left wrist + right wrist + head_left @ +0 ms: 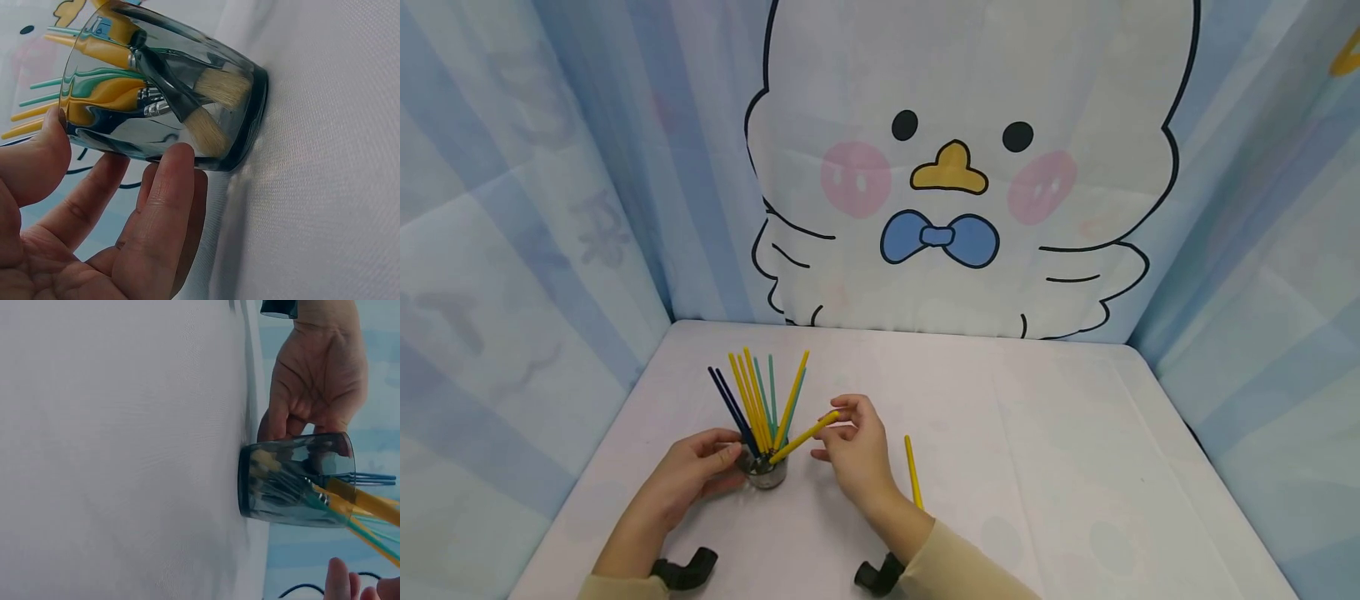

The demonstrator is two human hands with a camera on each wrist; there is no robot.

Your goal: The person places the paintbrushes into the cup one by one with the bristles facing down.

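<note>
A clear, dark-tinted cup (pixel 231 144) stands upright on the table, holding several paintbrushes (pixel 215 128) bristles down. Their yellow, teal and dark blue handles (pixel 752 400) fan out above the rim. My left hand (pixel 700 467) grips the cup from the left, thumb by the rim and fingers along its wall. To the right of the cup, my right hand (pixel 857 454) pinches the upper end of a yellow paintbrush (pixel 805 435), which slants low out over the rim. In the right wrist view only some fingertips (pixel 337 581) of that hand show.
Another slim yellow handle (pixel 913 471) lies on the table right of my right hand, partly hidden by the forearm. The white tabletop (pixel 1060 467) reaches back to a curtain (pixel 955 283) with a cartoon bird. Black wrist mounts (pixel 688 571) sit at both wrists.
</note>
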